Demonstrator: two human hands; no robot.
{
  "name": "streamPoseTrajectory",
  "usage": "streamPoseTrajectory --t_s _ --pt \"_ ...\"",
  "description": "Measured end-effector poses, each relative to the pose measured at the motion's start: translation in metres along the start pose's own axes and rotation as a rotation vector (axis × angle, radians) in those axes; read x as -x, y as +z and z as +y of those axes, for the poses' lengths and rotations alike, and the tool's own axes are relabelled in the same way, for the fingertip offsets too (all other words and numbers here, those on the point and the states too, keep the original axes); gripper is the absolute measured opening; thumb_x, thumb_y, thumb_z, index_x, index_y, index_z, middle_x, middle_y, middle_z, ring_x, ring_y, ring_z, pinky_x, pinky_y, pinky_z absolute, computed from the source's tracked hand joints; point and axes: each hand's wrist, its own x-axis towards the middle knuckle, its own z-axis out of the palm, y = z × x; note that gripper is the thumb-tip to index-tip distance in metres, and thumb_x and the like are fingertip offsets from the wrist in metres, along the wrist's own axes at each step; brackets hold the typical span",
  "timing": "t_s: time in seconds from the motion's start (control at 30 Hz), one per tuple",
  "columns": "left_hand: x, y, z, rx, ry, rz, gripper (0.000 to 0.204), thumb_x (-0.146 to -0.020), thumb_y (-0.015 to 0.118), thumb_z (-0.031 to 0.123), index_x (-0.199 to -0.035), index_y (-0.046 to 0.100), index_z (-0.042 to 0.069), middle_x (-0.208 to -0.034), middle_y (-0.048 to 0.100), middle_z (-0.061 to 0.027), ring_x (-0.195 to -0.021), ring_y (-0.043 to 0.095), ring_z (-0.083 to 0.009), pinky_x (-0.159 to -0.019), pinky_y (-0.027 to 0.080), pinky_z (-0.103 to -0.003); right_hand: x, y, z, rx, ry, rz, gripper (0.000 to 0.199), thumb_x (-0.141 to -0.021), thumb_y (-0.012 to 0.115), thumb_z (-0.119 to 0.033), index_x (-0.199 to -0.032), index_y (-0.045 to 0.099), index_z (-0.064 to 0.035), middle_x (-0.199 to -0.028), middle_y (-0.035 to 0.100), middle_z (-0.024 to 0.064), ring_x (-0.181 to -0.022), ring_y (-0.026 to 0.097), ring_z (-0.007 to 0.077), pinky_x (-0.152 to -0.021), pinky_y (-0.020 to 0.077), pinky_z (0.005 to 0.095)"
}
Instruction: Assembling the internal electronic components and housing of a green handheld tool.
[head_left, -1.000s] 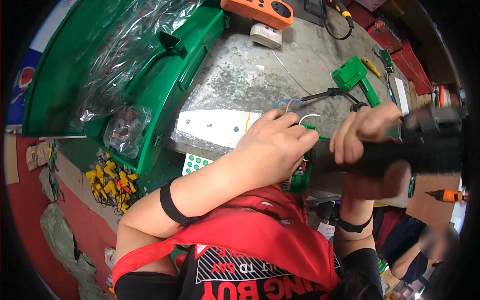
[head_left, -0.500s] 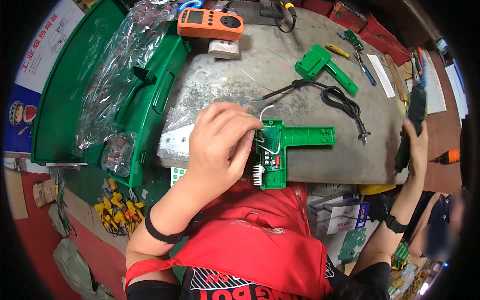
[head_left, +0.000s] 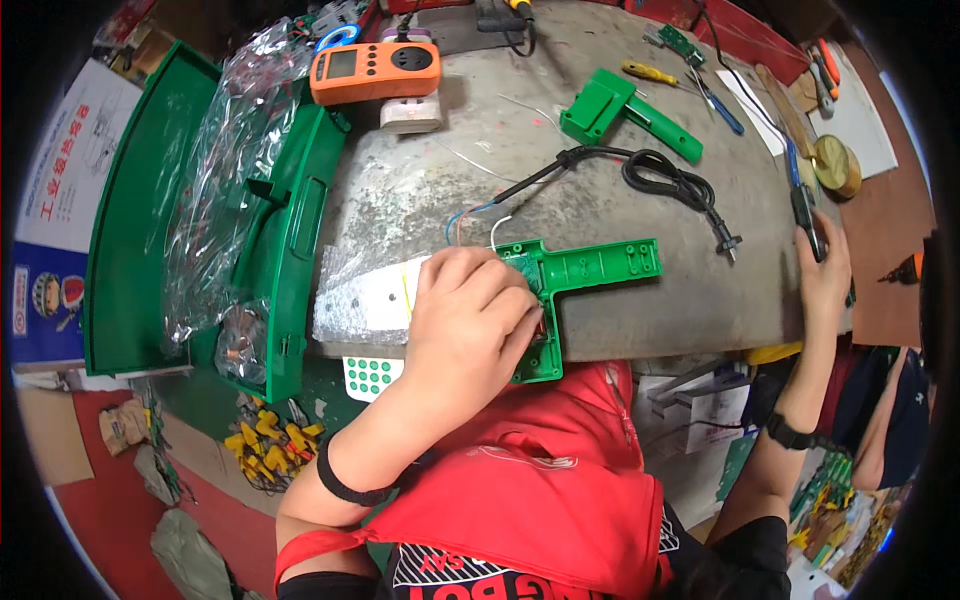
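My left hand (head_left: pixel 470 325) is closed over the head of an opened green plastic tool housing (head_left: pixel 605 268), fingers curled onto its left part. The hand hides most of the circuit board (head_left: pixel 525 265) and small parts inside. A white wire (head_left: pixel 497 232) curves up from the housing. Above my hand, thin blue and brown leads (head_left: pixel 460 220) run to a black power cord (head_left: pixel 575 155), coiled, with a plug (head_left: pixel 728 247) at its end. My right hand (head_left: pixel 825 265), at the far right, is closed round a black corded hand tool (head_left: pixel 803 208).
At the left stands an open green case (head_left: pixel 285 350) with clear plastic wrap. An orange meter (head_left: pixel 375 72) sits at the back. The other green housing half (head_left: pixel 590 108), a yellow screwdriver (head_left: pixel 648 72) and a round tin (head_left: pixel 836 168) lie farther off. A bubble-wrapped white piece (head_left: pixel 365 300) is beside my left hand.
My left hand has moved right and lower over the housing, covering more of the board. My right hand has shifted, and the black tool now sits higher, pointing away. The view has turned slightly.
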Motion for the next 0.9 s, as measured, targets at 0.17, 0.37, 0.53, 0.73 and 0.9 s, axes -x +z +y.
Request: streamPoseTrajectory --t_s 0.17,0.37,0.53,0.73,0.9 --pt "-0.002 -0.016 -0.013 -0.075 -0.042 0.055 0.021 -0.073 0.067 -0.006 -0.091 0.064 0.004 -0.102 0.067 -0.0095 -0.104 0.061 -0.0321 -0.092 0.045 -0.043 0.033 -0.001 -0.158 -0.472 -0.500 -0.229 0.032 -0.077 0.071 -0.010 -0.108 0.066 -0.0026 -0.104 0.065 0.0135 -0.100 0.060 0.0315 -0.090 0.0478 0.0405" --pt "0.011 -0.048 -0.018 -0.100 -0.096 -0.185 0.054 -0.068 0.077 0.002 -0.119 0.061 0.004 -0.130 0.058 -0.0158 -0.127 0.049 -0.0388 -0.105 0.038 -0.047 0.033 0.032 -0.168 -0.560 -0.613 -0.424 0.042 -0.072 0.075 -0.013 -0.110 0.063 -0.0033 -0.103 0.060 0.0126 -0.100 0.057 0.0322 -0.087 0.0463 0.0419" --pt "0.031 -0.042 -0.043 -0.155 -0.121 -0.347 0.068 -0.066 0.081 0.014 -0.129 0.057 0.004 -0.137 0.054 -0.0172 -0.131 0.047 -0.0398 -0.108 0.039 -0.048 0.030 0.040 -0.160 -0.652 -0.713 -0.458 0.039 -0.073 0.075 -0.018 -0.108 0.065 -0.0036 -0.096 0.060 0.0119 -0.097 0.057 0.0323 -0.084 0.0462 0.0427" --pt "0.007 -0.069 -0.046 0.378 -0.359 -0.587 0.050 -0.091 0.066 0.029 -0.130 0.054 -0.001 -0.110 0.065 -0.0223 -0.089 0.066 -0.0357 -0.083 0.051 -0.039 0.008 0.020 -0.171 -0.551 -0.798 -0.355 0.046 -0.073 0.078 -0.029 -0.110 0.066 -0.0056 -0.102 0.064 0.0115 -0.097 0.058 0.0332 -0.098 0.0413 0.0450" --pt "-0.021 -0.066 -0.059 0.638 -0.540 -0.823 0.048 -0.103 0.049 0.037 -0.126 0.053 -0.005 -0.113 0.062 -0.0177 -0.104 0.058 -0.0229 -0.093 0.045 -0.035 0.012 0.024 -0.205 -0.581 -0.810 -0.532 0.034 -0.078 0.075 -0.034 -0.086 0.063 -0.0032 -0.085 0.061 0.0120 -0.089 0.060 0.0333 -0.086 0.0452 0.0446"
